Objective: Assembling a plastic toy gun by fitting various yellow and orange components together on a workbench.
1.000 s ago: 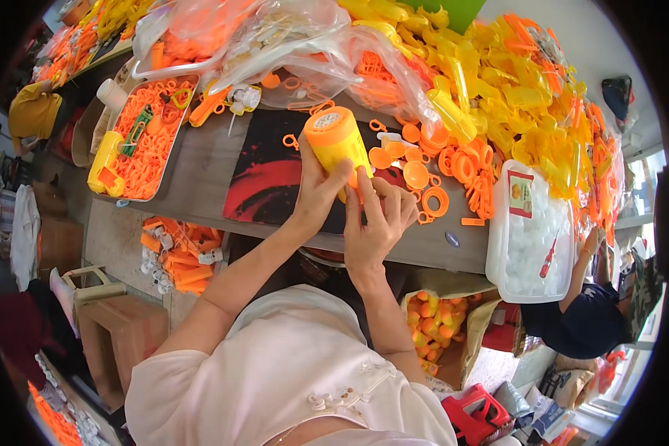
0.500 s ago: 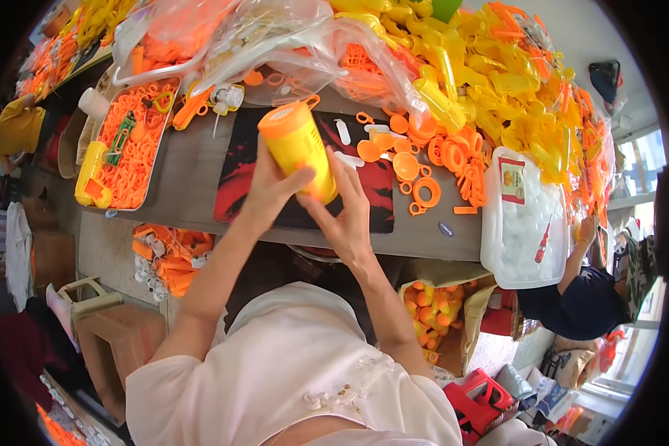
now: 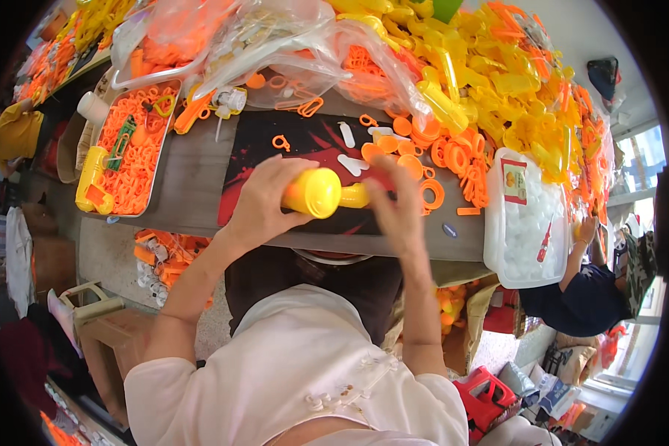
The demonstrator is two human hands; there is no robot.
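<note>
My left hand (image 3: 264, 195) is wrapped round a yellow plastic cylinder (image 3: 312, 193), its rounded end turned up towards me. A yellow tube-like piece (image 3: 354, 196) shows just right of it; whether the two are joined is unclear. My right hand (image 3: 398, 204) is at that piece's right end, its fingers smeared by motion, so its grip cannot be made out. Both hands are above a black and red mat (image 3: 256, 134). On the mat lie a small orange ring piece (image 3: 281, 142) and white flat pieces (image 3: 352, 164).
Orange rings and discs (image 3: 432, 195) lie right of the mat, beside a white lidded tub (image 3: 524, 230) with a red screwdriver (image 3: 544, 244). At left, a tray (image 3: 154, 175) holds small orange parts. Yellow parts (image 3: 490, 82) are heaped at the back. Someone in dark clothing (image 3: 580, 301) is at right.
The cylinder has been lowered and tipped, so its orange capped end is out of sight and the rounded end shows. My right hand has come off its side and moved right.
</note>
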